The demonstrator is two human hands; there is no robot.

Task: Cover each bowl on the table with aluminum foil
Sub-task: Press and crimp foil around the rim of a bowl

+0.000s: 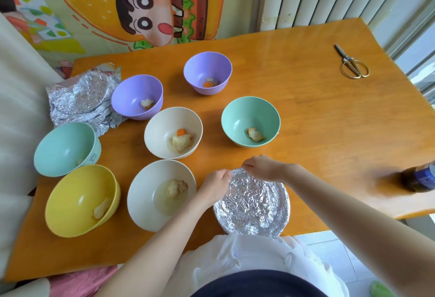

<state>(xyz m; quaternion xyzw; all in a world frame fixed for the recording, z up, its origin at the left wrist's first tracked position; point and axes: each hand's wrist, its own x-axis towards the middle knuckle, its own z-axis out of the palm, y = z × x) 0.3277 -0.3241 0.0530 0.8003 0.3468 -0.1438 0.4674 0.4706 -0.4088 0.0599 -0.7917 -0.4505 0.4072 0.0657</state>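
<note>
A bowl covered with crinkled aluminum foil (253,205) stands at the table's near edge. My left hand (215,185) pinches the foil at the bowl's far left rim. My right hand (263,167) pinches the foil at the far rim. Several uncovered bowls with bits of food stand to the left and behind: a white bowl (150,212), a yellow bowl (70,202), a mint bowl (63,148), a cream bowl (164,122), a mint bowl on the right (237,117), and two purple bowls (131,92) (207,66). Loose foil sheets (80,99) lie at the far left.
Gold-handled scissors (353,66) lie at the table's far right. A dark bottle with a blue label (421,179) lies at the right edge. The orange table (317,113) meets a cartoon cloth at the back and a pale cushion on the left.
</note>
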